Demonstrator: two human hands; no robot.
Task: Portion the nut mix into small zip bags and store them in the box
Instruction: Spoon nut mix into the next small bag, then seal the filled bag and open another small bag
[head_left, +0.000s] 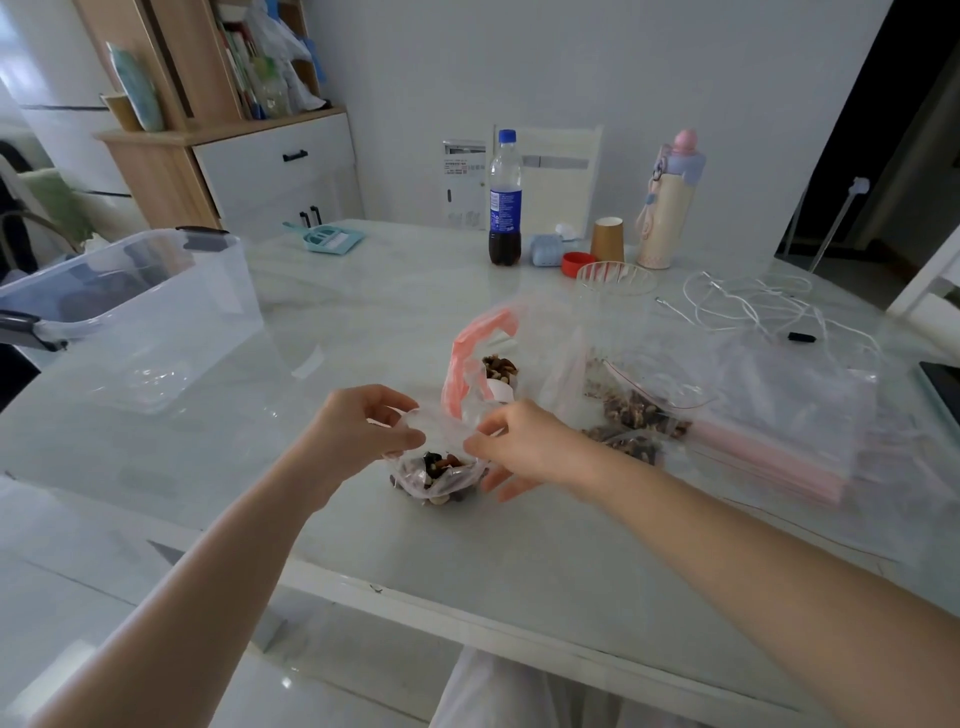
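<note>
I'm at home: glossy white marble-look dining table (363, 322), wooden bookshelf cabinet (171, 156), half-empty blue-capped cola bottle (505, 200), pink-lidded kids' flask (670, 202).

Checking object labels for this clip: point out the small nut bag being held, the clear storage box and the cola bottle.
small bag (439, 475): head view, on its nut-filled bottom, below both hands.
box (171, 312): head view, on its clear front wall.
cola bottle (505, 205): head view, on its blue label.
</note>
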